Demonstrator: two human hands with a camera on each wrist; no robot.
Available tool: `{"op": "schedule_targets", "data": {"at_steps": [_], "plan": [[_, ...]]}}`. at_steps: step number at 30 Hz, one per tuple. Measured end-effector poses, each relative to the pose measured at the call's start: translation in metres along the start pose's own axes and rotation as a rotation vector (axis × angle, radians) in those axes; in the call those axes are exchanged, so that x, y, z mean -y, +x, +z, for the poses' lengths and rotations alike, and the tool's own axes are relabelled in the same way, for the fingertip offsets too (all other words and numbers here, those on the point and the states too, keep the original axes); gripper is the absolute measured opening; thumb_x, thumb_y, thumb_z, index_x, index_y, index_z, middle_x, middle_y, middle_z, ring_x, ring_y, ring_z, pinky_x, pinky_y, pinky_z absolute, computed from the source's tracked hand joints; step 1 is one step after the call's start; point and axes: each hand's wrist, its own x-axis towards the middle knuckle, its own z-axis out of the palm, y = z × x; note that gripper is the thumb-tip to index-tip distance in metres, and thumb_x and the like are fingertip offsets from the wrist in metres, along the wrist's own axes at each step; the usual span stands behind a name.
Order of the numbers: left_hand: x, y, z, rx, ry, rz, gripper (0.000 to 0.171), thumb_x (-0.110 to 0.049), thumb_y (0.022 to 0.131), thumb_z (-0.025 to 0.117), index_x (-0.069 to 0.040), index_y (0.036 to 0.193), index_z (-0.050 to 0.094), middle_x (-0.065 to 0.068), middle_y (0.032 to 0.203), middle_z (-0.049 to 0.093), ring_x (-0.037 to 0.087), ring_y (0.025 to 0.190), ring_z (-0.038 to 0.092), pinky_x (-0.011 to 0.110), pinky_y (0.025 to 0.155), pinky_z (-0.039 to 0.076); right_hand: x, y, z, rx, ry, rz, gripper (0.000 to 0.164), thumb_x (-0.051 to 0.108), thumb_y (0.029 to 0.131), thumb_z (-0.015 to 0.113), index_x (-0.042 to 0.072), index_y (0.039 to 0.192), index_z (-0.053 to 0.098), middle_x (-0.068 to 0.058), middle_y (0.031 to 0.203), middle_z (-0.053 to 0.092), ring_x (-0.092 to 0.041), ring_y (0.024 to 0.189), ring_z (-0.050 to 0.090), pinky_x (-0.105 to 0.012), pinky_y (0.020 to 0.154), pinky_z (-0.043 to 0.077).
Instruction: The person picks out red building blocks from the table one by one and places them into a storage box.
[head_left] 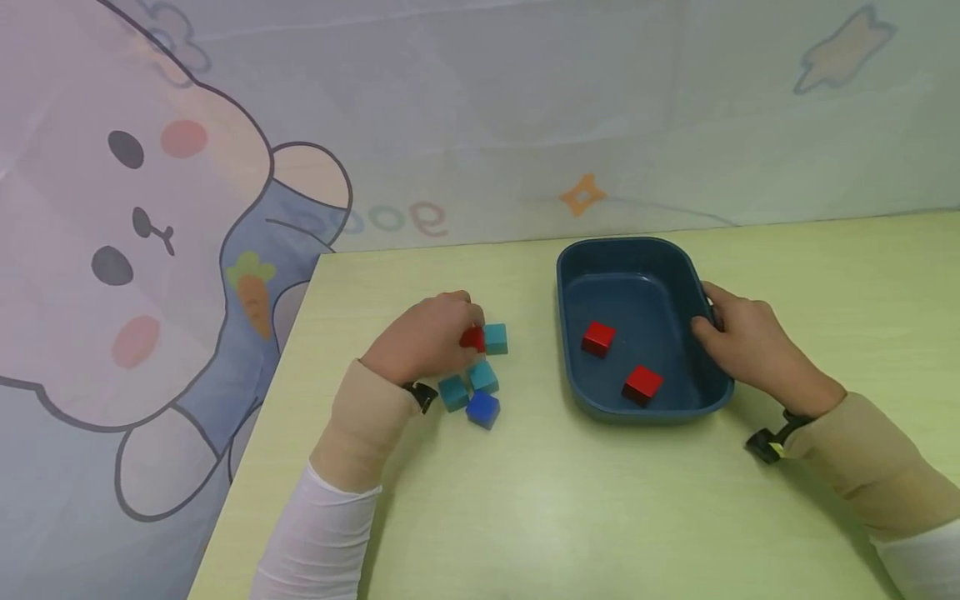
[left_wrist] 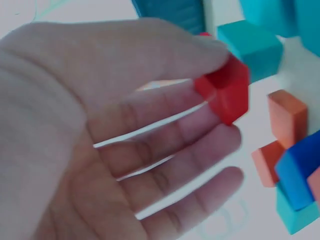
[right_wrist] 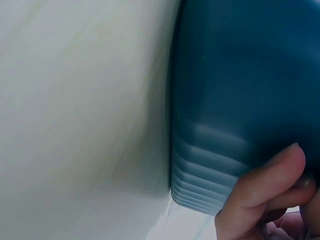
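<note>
My left hand (head_left: 427, 333) pinches a red block (left_wrist: 232, 90) between thumb and fingertips, low over the table. Close around it lie a teal block (head_left: 496, 339), two more teal blocks, and a blue block (head_left: 483, 409). The left wrist view also shows orange-red blocks (left_wrist: 288, 117) near the fingers; the head view hides them. With thumb at the rim and fingers outside, my right hand (head_left: 761, 342) grips the right side of a dark blue tub (head_left: 573, 392). Inside the tub sit two red blocks (head_left: 598, 339), apart from each other.
The tub stands on a pale yellow-green table (head_left: 517, 517), right of the loose blocks. Behind the table and along its left edge hangs a printed cloth (head_left: 480, 108) with a cartoon animal.
</note>
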Motion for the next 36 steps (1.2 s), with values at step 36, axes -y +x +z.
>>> {"op": "schedule_targets", "data": {"at_steps": [36], "plan": [[-0.115, 0.047, 0.007, 0.001, 0.115, 0.314, 0.028, -0.028, 0.090, 0.069, -0.016, 0.115, 0.069, 0.000, 0.101, 0.061, 0.010, 0.087, 0.056, 0.019, 0.076, 0.052, 0.005, -0.001, -0.003, 0.026, 0.004, 0.023, 0.049, 0.006, 0.095, 0.045, -0.013, 0.139, 0.040, -0.004, 0.050, 0.054, -0.020, 0.052, 0.057, -0.032, 0.054, 0.045]]}}
